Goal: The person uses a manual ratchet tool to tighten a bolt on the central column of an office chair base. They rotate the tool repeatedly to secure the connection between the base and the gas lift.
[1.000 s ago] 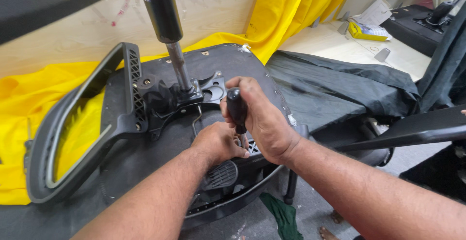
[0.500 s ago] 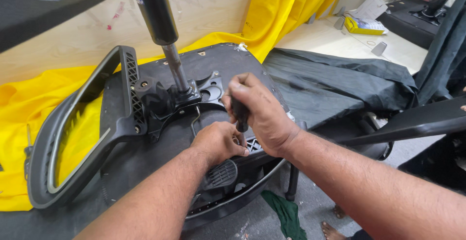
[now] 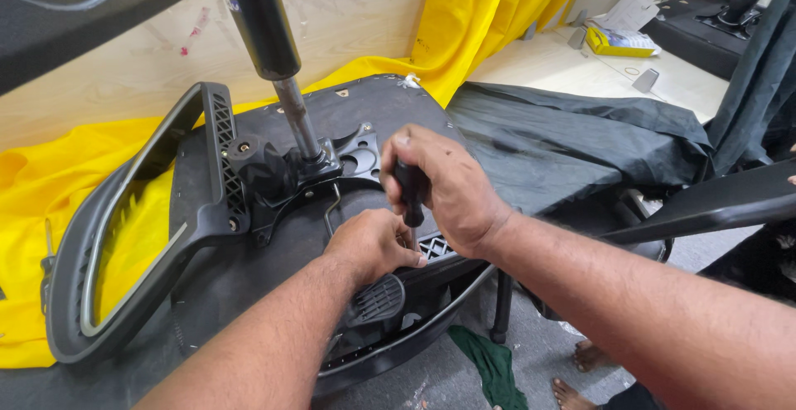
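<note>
At the centre of the frame the right hand [image 3: 452, 190] is closed around the black handle of a screwdriver [image 3: 410, 190], held upright with its shaft pointing down into the underside of an upturned chair seat [image 3: 365, 107]. The left hand [image 3: 373, 244] sits just below it, fingers curled at the tip of the tool, steadying it where it meets the seat; what the fingertips pinch is hidden, so whether they hold a screw cannot be told. By the look of it the fastening is in mid-course: the metal mechanism plate [image 3: 356, 149] with its gas cylinder [image 3: 269, 37] already sits on the seat, and an armrest [image 3: 141, 228] is attached at the left of the frame, while the screw under the tool is not visible, so how far home it is stays unknown. The slotted plastic edge [image 3: 435, 248] lies just beside the working point. Around it, yellow cloth [image 3: 464, 20] covers the bench at the top, dark fabric [image 3: 572, 140] lies to the right, a green rag [image 3: 489, 364] and bare feet [image 3: 580, 368] show on the floor at the bottom. The cylinder rises close to the hands on the upper left, crowding the tool on that side.
</note>
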